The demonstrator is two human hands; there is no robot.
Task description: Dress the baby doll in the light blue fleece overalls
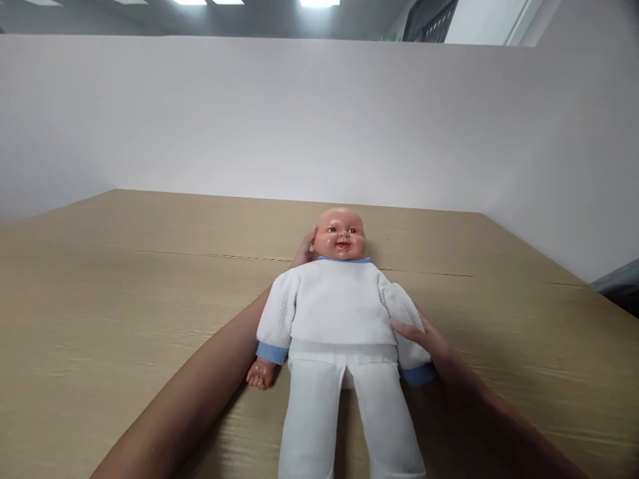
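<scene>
Beside the left hand [305, 249], smooth, glossy plastic is being shown by the doll's head [341, 233], with light being reflected. Matt, fuzzy cloth is being gripped by the right hand [420, 337] at the sleeve [405, 304]. Nearer than the hands, flatter matt cloth is being displayed by the trousers [310, 416]. Beneath both hands, dull, wood-like grain is being presented by the table [124, 293].

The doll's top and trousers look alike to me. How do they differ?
The top looks fuzzy, while the trousers look smooth. The top has a blue collar and blue cuffs; the trousers show no blue. The right hand holds one sleeve of the top, but no hand shows on the trousers. Both are white and worn by the doll.
</scene>
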